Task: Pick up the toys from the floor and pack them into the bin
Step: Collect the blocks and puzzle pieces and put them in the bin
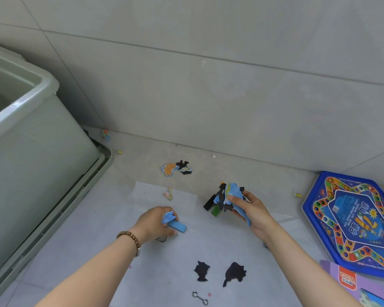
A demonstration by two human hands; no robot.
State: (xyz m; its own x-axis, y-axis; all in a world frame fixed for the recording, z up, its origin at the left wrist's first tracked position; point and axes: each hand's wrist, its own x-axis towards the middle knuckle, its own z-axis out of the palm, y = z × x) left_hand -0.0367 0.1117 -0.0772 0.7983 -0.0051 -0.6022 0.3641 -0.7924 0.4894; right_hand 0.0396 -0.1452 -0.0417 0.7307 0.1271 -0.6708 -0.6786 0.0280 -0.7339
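Observation:
My right hand (247, 209) grips a bunch of flat puzzle pieces (226, 196), blue and black, held above the floor. My left hand (155, 221) is low over the white sheet and pinches two blue pieces (174, 223). Two black pieces (220, 272) lie face down on the sheet near me. An orange-and-black cluster of pieces (176, 169) lies farther off near the wall, and a small pale piece (168, 193) sits at the sheet's far edge. The pale green bin (31, 120) stands at the left, its inside mostly out of view.
A blue hexagonal game board (350, 222) lies at the right, with a purple box (353, 286) below it. A metal hook (200, 298) lies near the bottom. Small coloured beads (105, 134) sit by the tiled wall. The bin stands on a green lid (60, 207).

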